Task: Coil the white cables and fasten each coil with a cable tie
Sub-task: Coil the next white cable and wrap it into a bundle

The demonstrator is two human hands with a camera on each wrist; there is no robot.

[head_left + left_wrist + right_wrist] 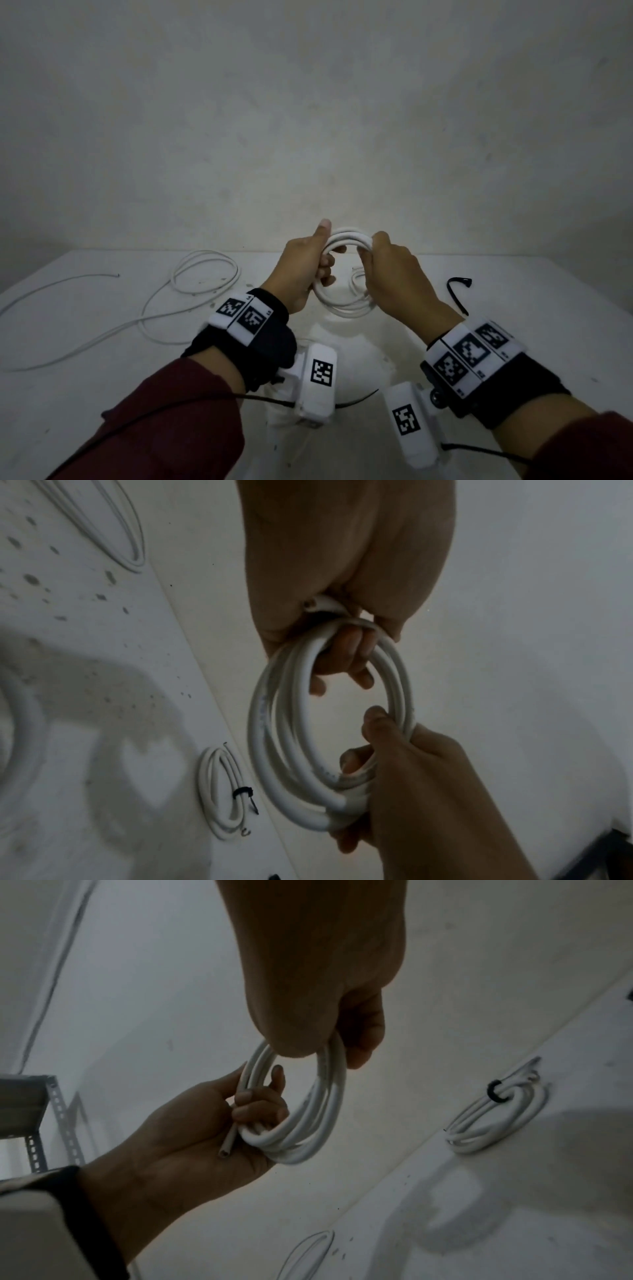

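Observation:
Both hands hold a coil of white cable point(346, 307) upright in the air above the white table point(102, 411). My left hand point(308, 270) grips the coil's left side, fingers curled through the ring and thumb pointing up. The cut cable end point(226, 1148) sticks out of its palm. My right hand point(390, 270) grips the right side of the coil point(270, 723), fingers wrapped round the strands. A loose black cable tie point(459, 280) lies on the table to the right. A second white cable point(205, 253) sprawls loose at the left.
A finished coil point(219, 791) bound with a black tie point(243, 791) lies flat on the table under the hands, near the wall; it also appears in the right wrist view point(479, 1131). A grey metal rack point(34, 1123) stands off to the left.

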